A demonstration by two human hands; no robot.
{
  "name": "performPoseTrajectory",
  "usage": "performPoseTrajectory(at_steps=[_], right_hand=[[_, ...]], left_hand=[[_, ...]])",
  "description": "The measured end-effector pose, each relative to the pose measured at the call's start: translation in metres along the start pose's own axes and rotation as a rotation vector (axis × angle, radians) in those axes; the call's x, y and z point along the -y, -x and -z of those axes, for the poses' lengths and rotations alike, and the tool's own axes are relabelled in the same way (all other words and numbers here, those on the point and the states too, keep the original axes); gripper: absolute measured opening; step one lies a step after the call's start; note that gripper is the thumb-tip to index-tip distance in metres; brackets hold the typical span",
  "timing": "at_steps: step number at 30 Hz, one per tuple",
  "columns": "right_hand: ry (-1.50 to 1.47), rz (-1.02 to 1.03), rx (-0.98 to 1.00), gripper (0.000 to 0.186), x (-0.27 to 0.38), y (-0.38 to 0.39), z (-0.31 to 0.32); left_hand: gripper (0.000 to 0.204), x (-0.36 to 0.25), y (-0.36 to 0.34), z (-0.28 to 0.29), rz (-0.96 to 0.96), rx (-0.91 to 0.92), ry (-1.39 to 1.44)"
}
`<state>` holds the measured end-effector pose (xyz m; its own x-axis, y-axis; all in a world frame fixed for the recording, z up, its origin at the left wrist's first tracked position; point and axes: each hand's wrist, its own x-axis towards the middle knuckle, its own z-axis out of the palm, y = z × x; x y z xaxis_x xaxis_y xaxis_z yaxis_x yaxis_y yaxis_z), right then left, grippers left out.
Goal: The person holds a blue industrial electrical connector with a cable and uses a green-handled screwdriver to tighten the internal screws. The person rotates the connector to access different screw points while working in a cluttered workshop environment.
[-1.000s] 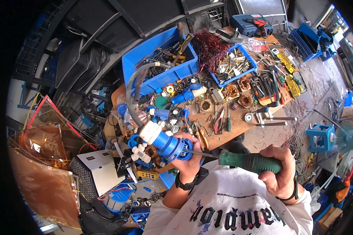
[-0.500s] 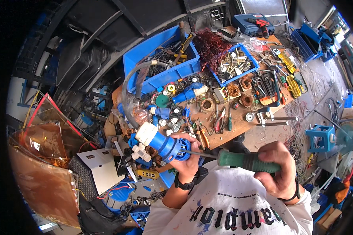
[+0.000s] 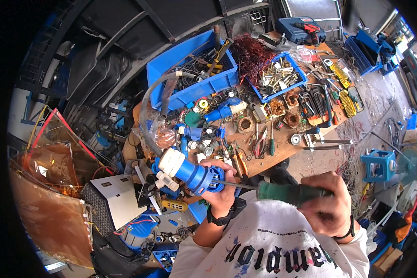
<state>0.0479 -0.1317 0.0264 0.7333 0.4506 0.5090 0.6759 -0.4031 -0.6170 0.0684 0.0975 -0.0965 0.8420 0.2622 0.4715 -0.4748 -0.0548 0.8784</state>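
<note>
My left hand (image 3: 220, 194) grips a blue industrial connector (image 3: 194, 177) with a white collar (image 3: 170, 161), from which a grey cable (image 3: 150, 118) arches up over the bench. A long screwdriver (image 3: 278, 192) with a green handle reaches into the connector's open blue end. My right hand (image 3: 326, 208) is wrapped round that handle, slightly blurred by motion. A white branched fitting (image 3: 167, 181) lies just beside the connector, and orange-handled pliers (image 3: 242, 162) are beyond my left hand.
The wooden bench (image 3: 278, 153) holds a large blue crate (image 3: 194, 88), a smaller bin of metal parts (image 3: 278, 78), hand tools and plug parts. A cordless drill (image 3: 310, 30) sits on a case. A fan (image 3: 405, 167) stands right; copper-coloured sheets (image 3: 48, 213) stand left.
My right fingers have shifted round the screwdriver handle and now blur. The connector has moved slightly left and downward relative to the frame, still held in my left hand.
</note>
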Motion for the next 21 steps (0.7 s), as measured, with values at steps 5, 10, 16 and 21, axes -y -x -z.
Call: performPoseTrajectory(at_steps=[5, 10, 16, 21], right_hand=[[-0.251, -0.124, -0.078, 0.052, 0.002, 0.011, -0.010], [-0.209, -0.393, 0.012, 0.059, 0.009, 0.020, -0.001], [0.018, 0.155, 0.037, 0.053, 0.000, 0.005, 0.002], [-0.291, -0.367, -0.107, 0.067, 0.008, 0.020, -0.009]], left_hand=[[0.044, 0.005, 0.006, 0.002, -0.019, -0.020, 0.036], [0.047, 0.002, 0.007, 0.003, -0.021, -0.047, 0.024], [0.047, -0.003, 0.002, -0.002, -0.003, -0.065, 0.093], [0.047, -0.001, 0.007, -0.003, -0.003, -0.069, 0.055]])
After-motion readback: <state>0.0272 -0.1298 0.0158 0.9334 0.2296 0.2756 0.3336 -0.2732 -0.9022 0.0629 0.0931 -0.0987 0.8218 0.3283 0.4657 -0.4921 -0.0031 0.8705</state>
